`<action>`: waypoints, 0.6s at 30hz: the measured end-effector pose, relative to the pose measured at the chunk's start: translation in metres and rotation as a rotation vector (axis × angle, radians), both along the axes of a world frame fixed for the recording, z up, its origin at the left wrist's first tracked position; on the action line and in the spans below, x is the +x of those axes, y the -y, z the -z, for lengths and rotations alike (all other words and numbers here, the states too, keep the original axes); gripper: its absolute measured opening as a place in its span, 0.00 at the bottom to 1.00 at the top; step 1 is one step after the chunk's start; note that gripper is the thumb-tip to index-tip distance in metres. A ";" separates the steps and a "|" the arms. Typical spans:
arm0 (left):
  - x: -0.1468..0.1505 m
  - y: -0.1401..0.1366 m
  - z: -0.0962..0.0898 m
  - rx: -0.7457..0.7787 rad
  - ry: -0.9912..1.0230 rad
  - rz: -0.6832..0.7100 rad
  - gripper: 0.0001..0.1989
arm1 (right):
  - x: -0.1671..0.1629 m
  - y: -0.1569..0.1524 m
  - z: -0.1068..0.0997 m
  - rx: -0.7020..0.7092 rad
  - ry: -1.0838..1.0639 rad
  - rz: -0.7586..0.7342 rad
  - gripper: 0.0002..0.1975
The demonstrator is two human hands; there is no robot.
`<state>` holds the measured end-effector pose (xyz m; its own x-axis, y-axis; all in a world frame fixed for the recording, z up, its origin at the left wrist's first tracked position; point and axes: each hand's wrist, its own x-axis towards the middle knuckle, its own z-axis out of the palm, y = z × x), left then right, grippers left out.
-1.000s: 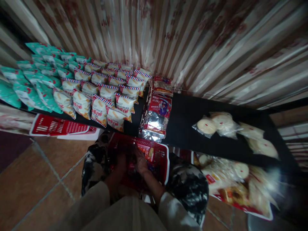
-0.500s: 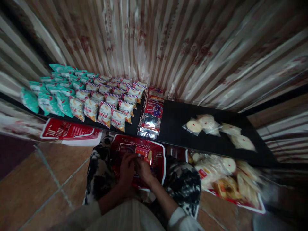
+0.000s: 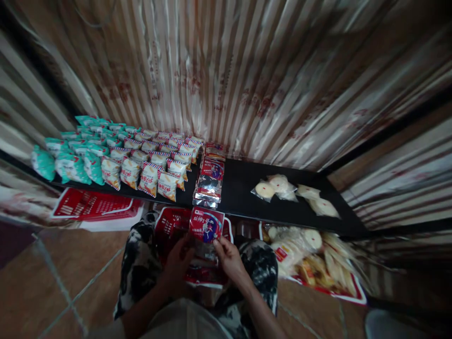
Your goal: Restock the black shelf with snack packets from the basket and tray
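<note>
Over the red basket (image 3: 169, 226) on my lap, both hands hold one red packet (image 3: 206, 225) upright — my left hand (image 3: 178, 261) grips its lower left side, my right hand (image 3: 229, 256) pinches its lower right edge, fingers closed on the wrapper. The packet shows a printed figure and sits just short of the shelf's (image 3: 243, 197) front edge. More wrapped goods lie under it in the basket, though the dim light keeps me from telling what they are.

At the middle of the shelf, right beyond my hands, a stack of red-and-silver packets (image 3: 208, 181) runs from the front edge toward the curtain (image 3: 226, 70) behind. Left of that stack stand rows of white snack bags (image 3: 151, 167), and at the left end, teal bags (image 3: 70, 157). Toward the right end lie a few clear bags of round buns (image 3: 278, 186), well apart from the stack.

Below the shelf on the floor — a flat red tray (image 3: 92, 205) at the left, and at the right another tray heaped with buns and pastries (image 3: 310, 254).
</note>
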<state>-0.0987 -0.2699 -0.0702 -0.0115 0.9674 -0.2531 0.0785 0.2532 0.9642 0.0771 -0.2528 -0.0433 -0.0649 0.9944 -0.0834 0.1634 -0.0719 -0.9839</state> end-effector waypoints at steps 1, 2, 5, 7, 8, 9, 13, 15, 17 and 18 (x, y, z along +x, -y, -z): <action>0.003 -0.001 -0.001 -0.016 0.020 0.014 0.19 | 0.003 -0.001 -0.004 -0.006 -0.016 -0.004 0.20; 0.005 -0.002 -0.004 -0.017 0.026 0.019 0.18 | 0.005 -0.001 -0.008 -0.012 -0.030 -0.009 0.20; 0.012 -0.009 -0.019 0.035 -0.003 0.015 0.12 | 0.011 -0.002 -0.021 -0.033 -0.087 0.019 0.19; 0.016 -0.016 -0.030 0.081 -0.039 0.025 0.11 | 0.014 -0.004 -0.028 -0.038 -0.151 0.082 0.19; 0.019 -0.020 -0.035 0.099 -0.045 0.042 0.11 | 0.015 -0.006 -0.031 -0.036 -0.183 0.115 0.20; 0.022 -0.025 -0.040 0.112 -0.037 0.060 0.12 | 0.016 -0.008 -0.034 -0.032 -0.213 0.143 0.21; 0.038 -0.049 -0.054 0.141 0.140 0.130 0.19 | 0.025 -0.026 -0.039 -0.007 -0.284 0.250 0.27; 0.048 -0.062 -0.062 0.140 0.174 0.136 0.23 | 0.031 -0.041 -0.038 0.001 -0.301 0.333 0.33; 0.058 -0.077 -0.070 0.166 0.128 0.117 0.27 | 0.039 -0.059 -0.037 0.012 -0.303 0.406 0.36; 0.062 -0.084 -0.074 0.202 0.092 0.103 0.28 | 0.042 -0.069 -0.038 0.025 -0.300 0.429 0.36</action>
